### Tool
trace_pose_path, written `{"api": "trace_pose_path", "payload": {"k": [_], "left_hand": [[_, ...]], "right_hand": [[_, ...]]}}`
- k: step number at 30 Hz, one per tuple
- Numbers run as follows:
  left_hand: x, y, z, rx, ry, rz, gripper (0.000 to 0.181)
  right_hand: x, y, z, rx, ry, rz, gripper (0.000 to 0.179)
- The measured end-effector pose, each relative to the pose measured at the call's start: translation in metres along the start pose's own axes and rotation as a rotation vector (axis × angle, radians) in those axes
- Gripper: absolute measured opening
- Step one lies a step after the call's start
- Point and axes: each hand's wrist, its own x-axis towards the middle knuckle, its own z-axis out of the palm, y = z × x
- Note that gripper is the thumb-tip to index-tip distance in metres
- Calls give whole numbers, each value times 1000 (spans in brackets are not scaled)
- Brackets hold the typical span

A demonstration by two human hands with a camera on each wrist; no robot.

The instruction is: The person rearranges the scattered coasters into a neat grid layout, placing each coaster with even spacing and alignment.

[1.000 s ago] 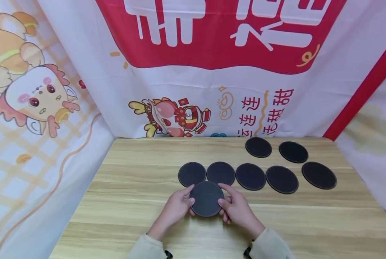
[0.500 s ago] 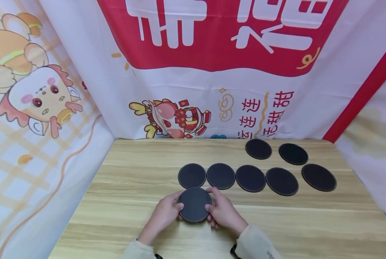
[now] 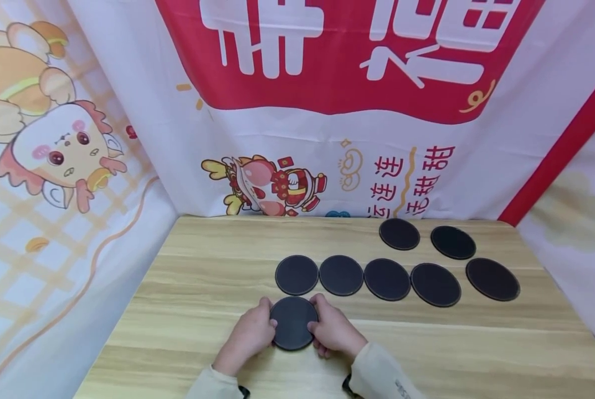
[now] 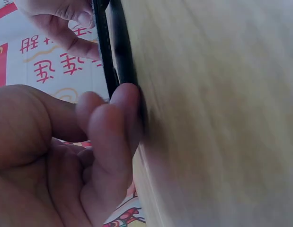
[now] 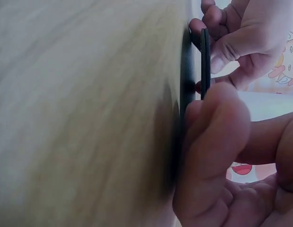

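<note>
A round black coaster (image 3: pixel 293 324) with a stitched-looking rim lies level between both hands in the head view. My left hand (image 3: pixel 251 334) pinches its left edge, thumb on top and fingers underneath. On the opposite edge my right hand (image 3: pixel 335 330) pinches it the same way. Seen edge-on in the right wrist view, the coaster (image 5: pixel 206 64) is held close over the wooden table. Directly behind its far rim lies another black coaster (image 3: pixel 297 275), the leftmost of a row.
Along that row several coasters sit side by side, among them a black coaster (image 3: pixel 435 284) toward the right. One coaster (image 3: pixel 492 279) lies apart at the far right, and two more, including a coaster (image 3: pixel 399 234), are near the back edge. Printed cloth (image 3: pixel 257 130) hangs behind the table (image 3: pixel 203 282).
Both hands have carried the held coaster leftward and slightly toward the person, from in front of the gap between the two leftmost row coasters to in front of the leftmost one.
</note>
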Motion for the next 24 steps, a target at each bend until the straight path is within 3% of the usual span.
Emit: {"api": "trace_pose_path", "payload": {"k": [3,13,20,24], "left_hand": [[0,1,0,42,3,1,21],[3,0,0,40,13,-14,24],[5,0,0,62,19,-11,26],[4,4,-1,91,23,-26,25]], "right_hand": [[0,0,1,-4,6,9,38],[5,-5,6,-163,60,2,46],[5,-7,9,-210,74,37,56],[3,-7,4,-240,72,5,59]]}}
